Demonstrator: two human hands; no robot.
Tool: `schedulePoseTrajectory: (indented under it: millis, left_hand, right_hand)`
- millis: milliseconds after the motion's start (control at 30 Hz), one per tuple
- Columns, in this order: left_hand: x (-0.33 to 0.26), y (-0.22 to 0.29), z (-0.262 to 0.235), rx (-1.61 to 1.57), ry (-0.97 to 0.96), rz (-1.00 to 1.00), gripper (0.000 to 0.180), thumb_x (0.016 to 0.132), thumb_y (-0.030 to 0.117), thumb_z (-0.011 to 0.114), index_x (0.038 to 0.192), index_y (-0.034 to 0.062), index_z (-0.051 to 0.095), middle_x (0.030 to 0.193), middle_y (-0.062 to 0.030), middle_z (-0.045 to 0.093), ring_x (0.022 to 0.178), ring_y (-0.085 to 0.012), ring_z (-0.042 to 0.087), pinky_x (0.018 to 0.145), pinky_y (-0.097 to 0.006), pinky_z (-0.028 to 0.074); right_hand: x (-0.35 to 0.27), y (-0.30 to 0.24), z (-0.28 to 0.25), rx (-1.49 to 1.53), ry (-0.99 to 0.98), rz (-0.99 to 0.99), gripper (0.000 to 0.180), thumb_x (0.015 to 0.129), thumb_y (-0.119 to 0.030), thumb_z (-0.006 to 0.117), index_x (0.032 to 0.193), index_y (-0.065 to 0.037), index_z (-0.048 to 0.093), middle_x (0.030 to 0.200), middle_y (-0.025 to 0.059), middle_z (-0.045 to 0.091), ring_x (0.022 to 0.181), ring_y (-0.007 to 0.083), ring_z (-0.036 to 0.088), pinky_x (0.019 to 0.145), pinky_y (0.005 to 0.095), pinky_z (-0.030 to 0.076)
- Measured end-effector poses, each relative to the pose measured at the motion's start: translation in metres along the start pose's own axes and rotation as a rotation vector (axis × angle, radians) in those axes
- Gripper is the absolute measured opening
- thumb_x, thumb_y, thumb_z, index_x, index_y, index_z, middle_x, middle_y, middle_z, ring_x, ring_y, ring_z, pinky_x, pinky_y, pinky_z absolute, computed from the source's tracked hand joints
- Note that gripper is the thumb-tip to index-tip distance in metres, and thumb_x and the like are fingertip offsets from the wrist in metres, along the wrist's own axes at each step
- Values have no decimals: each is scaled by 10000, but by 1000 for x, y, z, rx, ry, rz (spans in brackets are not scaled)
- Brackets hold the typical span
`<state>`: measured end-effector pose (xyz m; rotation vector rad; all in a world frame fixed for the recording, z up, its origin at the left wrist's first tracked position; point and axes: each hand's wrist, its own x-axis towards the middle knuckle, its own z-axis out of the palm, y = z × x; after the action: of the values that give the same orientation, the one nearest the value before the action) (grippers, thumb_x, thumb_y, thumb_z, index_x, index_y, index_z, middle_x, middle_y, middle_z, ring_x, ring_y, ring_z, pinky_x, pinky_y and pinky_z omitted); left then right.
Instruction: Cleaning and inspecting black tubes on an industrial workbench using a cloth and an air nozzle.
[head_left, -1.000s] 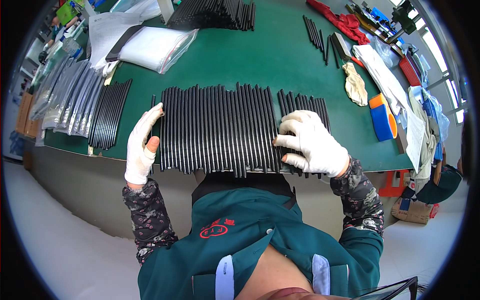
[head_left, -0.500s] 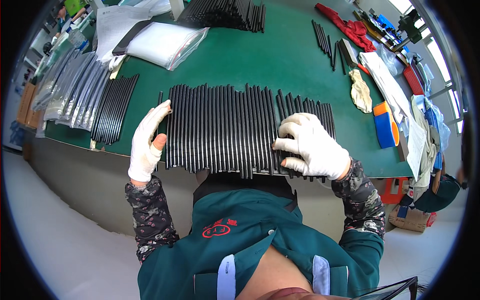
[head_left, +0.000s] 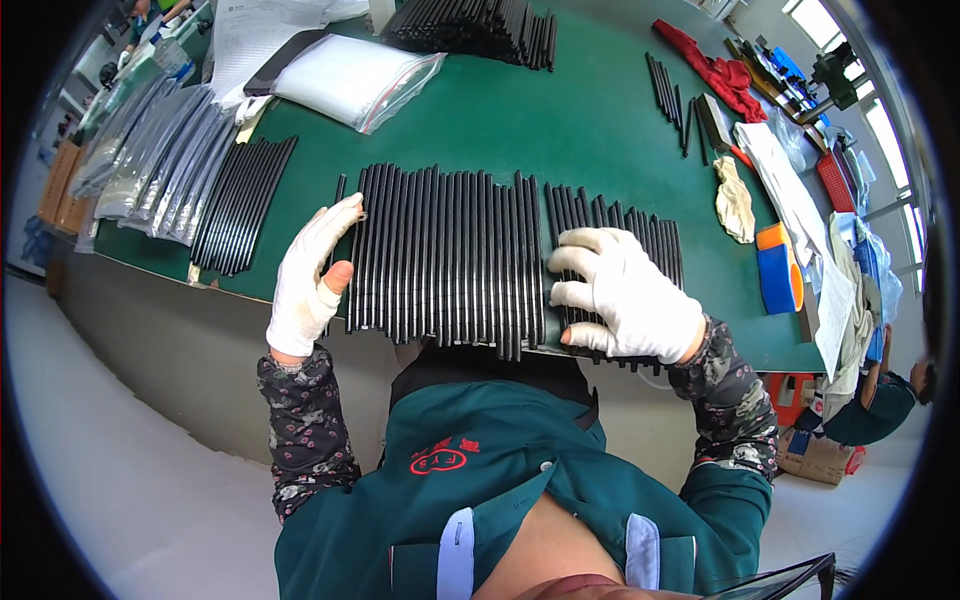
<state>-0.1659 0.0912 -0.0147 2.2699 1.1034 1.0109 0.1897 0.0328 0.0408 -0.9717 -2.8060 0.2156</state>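
A wide row of thin black rods (head_left: 440, 255) lies side by side at the near table edge, their near ends slightly uneven. My left hand (head_left: 312, 280), in a white glove with the thumb tip bare, stands along the row's left side, fingers straight and thumb apart. One separate rod (head_left: 341, 188) lies partly hidden behind it. My right hand (head_left: 628, 300), also gloved, rests on a smaller group of black rods (head_left: 665, 245), its bent fingers spread over them and hiding some. A narrow strip of green table parts the two groups.
At left lie another row of rods (head_left: 245, 205) and plastic-wrapped bundles (head_left: 165, 165). Farther back are a clear bag (head_left: 355, 80) and a rod pile (head_left: 475, 30). Toward the right are loose rods (head_left: 665, 90), a cream glove (head_left: 734, 200), a tape roll (head_left: 778, 270) and red cloth (head_left: 710, 70).
A gap has opened between the wide row and the group under my right hand. The view has shifted a little, so the table things sit farther right in the picture.
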Motion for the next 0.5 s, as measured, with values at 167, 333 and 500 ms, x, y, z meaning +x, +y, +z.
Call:
schedulePoseTrajectory:
  millis: [167, 333, 500]
  left_hand:
    - [1, 1, 0, 9, 13, 26, 653, 937, 571, 454, 1282, 27, 560, 1320, -141, 577, 1234, -308, 539, 1099, -435, 337]
    - [0, 2, 0, 17, 20, 16, 664, 933, 585, 449, 1278, 30, 566, 1310, -148, 583, 1224, -312, 547, 1093, -435, 345]
    - [1, 4, 1, 3, 35, 17, 669, 928, 591, 456, 1266, 26, 575, 1297, -154, 591, 1223, -313, 549, 1091, -435, 346]
  right_hand:
    - [4, -3, 3, 17, 68, 11, 455, 872, -505, 552, 1059, -93, 596, 1111, 115, 546, 1126, 322, 496, 969, 466, 373]
    - [12, -3, -2, 21, -16, -7, 457, 880, -510, 542, 1042, -85, 584, 1138, 115, 554, 1158, 317, 492, 978, 461, 369]
    - [16, -6, 0, 9, -2, -32, 452, 797, -446, 634, 1067, -86, 592, 1115, 99, 569, 1133, 293, 509, 963, 447, 382]
